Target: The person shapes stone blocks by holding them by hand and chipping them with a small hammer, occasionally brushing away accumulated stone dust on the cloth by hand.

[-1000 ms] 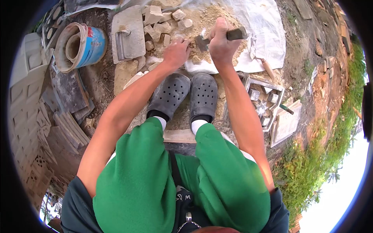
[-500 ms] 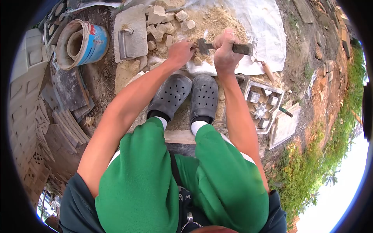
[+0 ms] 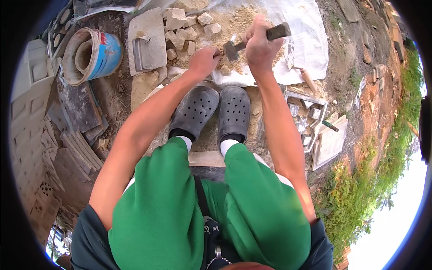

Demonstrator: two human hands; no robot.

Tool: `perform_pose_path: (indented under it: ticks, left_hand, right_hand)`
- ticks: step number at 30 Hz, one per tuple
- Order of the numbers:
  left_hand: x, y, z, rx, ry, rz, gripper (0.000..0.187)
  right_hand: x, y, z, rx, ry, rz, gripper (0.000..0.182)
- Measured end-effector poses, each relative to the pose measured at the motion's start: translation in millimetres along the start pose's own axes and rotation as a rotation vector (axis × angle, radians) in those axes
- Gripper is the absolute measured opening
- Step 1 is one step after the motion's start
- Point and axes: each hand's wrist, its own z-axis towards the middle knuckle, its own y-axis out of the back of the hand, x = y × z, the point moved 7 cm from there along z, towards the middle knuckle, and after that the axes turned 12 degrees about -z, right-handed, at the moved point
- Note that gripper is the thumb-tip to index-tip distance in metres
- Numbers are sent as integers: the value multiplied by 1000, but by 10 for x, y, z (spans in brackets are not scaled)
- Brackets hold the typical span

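My right hand (image 3: pixel 257 45) grips the handle of a hammer (image 3: pixel 234 48), whose dark head hangs just above a pile of sandy rubble (image 3: pixel 234 22) on a white sheet (image 3: pixel 306 40). My left hand (image 3: pixel 203 61) rests on a pale stone lump at the edge of the pile, fingers closed around it, right beside the hammer head. Several broken stone chunks (image 3: pixel 177 20) lie just beyond my left hand. My two grey clogs (image 3: pixel 216 112) stand side by side below both hands.
A blue bucket (image 3: pixel 92 54) lies at the upper left next to a flat stone slab (image 3: pixel 146 40). Stacked tiles and patterned blocks (image 3: pixel 67 144) fill the left side. A metal mould (image 3: pixel 310 121) and a wooden-handled tool (image 3: pixel 307 78) lie at the right, grass beyond.
The hammer dropped flat against the stone half a second ago and now stands tilted up again, its handle end raised. My left hand has stayed on the stone.
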Motion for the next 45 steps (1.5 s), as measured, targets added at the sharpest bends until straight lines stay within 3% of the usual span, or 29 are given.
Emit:
perform_pose_path:
  ticks: [5,7,9,10,13,15,25,31,36,40,43,45]
  left_hand:
    - [-16,87,-4,-2,63,-73,21]
    - [19,74,8,-2,73,-111,21]
    - [45,165,12,-144,25,-139,21]
    - [35,188,11,-141,23,-142,21]
    - [23,298,-29,-96,24,-30,22]
    - [56,206,-5,121,122,23,24]
    - [-15,36,21,90,73,107,42]
    - [-25,-17,79,123,44,91,35]
    - [-131,-27,206,94,24,-316,31]
    - [-131,17,183,67,-21,-247,30]
    - [-92,86,104,36,-28,-30,29]
    - [-54,73,42,75,29,9,20]
  right_hand:
    - [482,77,-17,-30,119,48,45]
    - [335,33,-101,-4,122,30,44]
    - [-107,-41,-258,-7,107,2,41]
    - [-144,-29,-303,-16,130,-233,41]
    - [-158,-39,-328,8,69,-162,41]
    - [-159,-12,-276,-1,-27,-1,42]
    - [107,440,-272,-166,-30,96,46]
    - [45,585,-371,-247,-78,48,46]
    - [-6,641,-378,-266,-127,172,42]
    - [-3,677,-384,-287,-87,75,46]
    - [86,649,-373,-277,-94,30,44]
    - [217,552,-315,-197,-66,12,43]
